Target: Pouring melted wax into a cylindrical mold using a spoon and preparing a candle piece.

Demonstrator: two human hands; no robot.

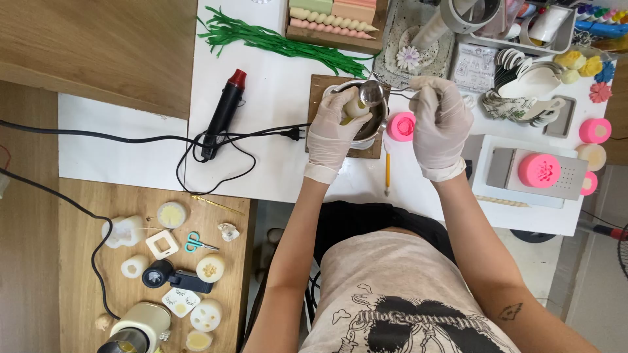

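Wearer: pale printed shirt and bare forearms, nearest the lens.
Left hand (332,129): gloved, fingers closed round a small cream candle (355,108), held over the metal bowl (374,124).
Right hand (439,124): gloved, clamped on the handle of a metal spoon (371,93), its bowl just above the candle.
Candle handling: likely light, waxy, slippery under a glove, easily dented (grip the lower sides, gently).
Bowl seat: wooden board (317,91) on the white desk (275,85).
Beside: pink mould (401,125), yellow pencil (387,171), black heat gun (224,108), green strips (275,40).
Lower left: moulds and scissors (196,243) on a wooden surface.
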